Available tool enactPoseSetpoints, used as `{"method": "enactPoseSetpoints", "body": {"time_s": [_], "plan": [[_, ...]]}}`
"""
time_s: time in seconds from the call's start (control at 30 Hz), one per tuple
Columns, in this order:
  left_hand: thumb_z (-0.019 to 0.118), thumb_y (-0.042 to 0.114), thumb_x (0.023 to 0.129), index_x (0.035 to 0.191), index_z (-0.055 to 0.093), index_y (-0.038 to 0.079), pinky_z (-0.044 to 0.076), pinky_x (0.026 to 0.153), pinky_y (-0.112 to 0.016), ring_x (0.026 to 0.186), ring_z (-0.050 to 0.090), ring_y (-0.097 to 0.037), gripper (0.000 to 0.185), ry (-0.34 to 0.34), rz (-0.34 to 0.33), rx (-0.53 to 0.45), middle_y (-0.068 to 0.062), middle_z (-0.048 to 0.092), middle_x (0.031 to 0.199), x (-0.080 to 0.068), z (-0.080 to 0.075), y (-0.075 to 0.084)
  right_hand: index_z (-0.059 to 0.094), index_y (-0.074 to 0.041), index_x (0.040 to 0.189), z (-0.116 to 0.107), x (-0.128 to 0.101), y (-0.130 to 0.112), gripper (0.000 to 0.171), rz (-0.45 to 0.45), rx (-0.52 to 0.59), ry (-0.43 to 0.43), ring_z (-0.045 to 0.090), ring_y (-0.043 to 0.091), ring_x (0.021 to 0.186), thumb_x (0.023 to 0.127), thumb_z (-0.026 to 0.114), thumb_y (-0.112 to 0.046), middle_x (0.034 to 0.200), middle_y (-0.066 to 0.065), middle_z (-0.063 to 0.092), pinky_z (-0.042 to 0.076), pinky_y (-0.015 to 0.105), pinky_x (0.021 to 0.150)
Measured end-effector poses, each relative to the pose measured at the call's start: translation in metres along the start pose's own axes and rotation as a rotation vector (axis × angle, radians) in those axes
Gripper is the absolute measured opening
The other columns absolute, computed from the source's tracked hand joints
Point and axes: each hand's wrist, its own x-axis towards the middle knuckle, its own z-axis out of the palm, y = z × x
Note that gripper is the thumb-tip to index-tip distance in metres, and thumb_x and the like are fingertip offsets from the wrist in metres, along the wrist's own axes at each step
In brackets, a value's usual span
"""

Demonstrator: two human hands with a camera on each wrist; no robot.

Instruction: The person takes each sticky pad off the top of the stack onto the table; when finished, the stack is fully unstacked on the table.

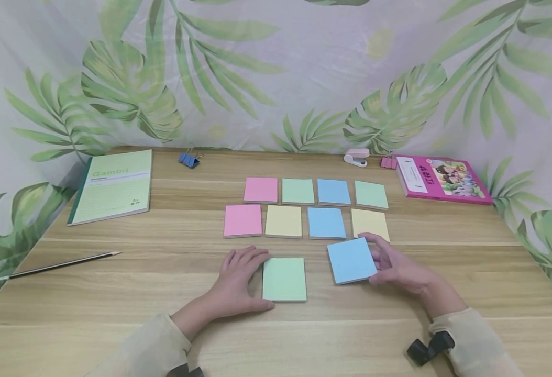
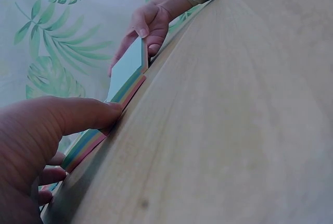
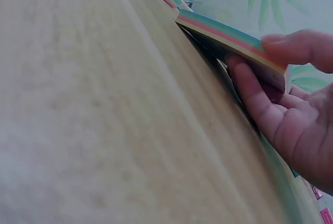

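Note:
A green sticky note pad (image 1: 284, 280) lies flat on the wooden table, its side showing layers of other colours in the left wrist view. My left hand (image 1: 240, 283) spans its left side, thumb at the near corner and forefinger at the far one. With thumb on top and fingers beneath, my right hand (image 1: 396, 266) grips a blue sticky note pad (image 1: 352, 261) by its right edge. That pad tilts, its right side raised off the table in the right wrist view. It overlaps the near edge of a yellow pad (image 1: 370, 222) in the head view.
Behind the hands lie two rows of sticky note pads, including a pink pad (image 1: 242, 220) and another blue pad (image 1: 326, 223). A notebook (image 1: 113, 186) and pencil (image 1: 64, 265) lie left. Along the back are a blue binder clip (image 1: 189, 159), a stapler (image 1: 356, 157) and a pink book (image 1: 443, 179).

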Motion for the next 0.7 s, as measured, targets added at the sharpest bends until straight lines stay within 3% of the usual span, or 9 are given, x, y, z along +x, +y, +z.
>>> {"method": "enactPoseSetpoints", "body": {"time_s": [0.33,0.53,0.7], "plan": [[0.073,0.047,0.057,0.127,0.039,0.006,0.002,0.098,-0.05,0.123,0.02,-0.027,0.088,0.007,-0.01,-0.002,-0.006,0.037,0.128,-0.002,-0.003,0.001,0.0,-0.001,0.133,0.002,0.002,-0.003,0.086,0.064,-0.072,0.031,0.045,0.031,0.106,0.071,0.059,0.012,0.124,0.03,0.033,0.042,0.037,0.082],[0.073,0.047,0.058,0.128,0.039,0.006,0.001,0.098,-0.05,0.123,0.019,-0.027,0.088,-0.003,-0.009,-0.008,-0.007,0.036,0.129,-0.002,-0.003,0.001,0.009,-0.006,0.136,0.001,-0.007,-0.015,0.079,0.171,-0.299,0.081,0.049,0.028,0.096,0.076,0.061,-0.002,0.112,0.026,0.04,0.045,0.034,0.078],[0.07,0.05,0.06,0.128,0.038,0.007,0.007,0.098,-0.048,0.121,0.023,-0.025,0.087,-0.047,-0.037,-0.064,-0.006,0.037,0.128,-0.001,-0.01,0.0,0.016,0.0,0.133,-0.007,-0.015,-0.031,0.066,0.174,-0.464,0.081,0.052,0.031,0.092,0.082,0.058,-0.008,0.104,0.023,0.048,0.045,0.031,0.078]]}}
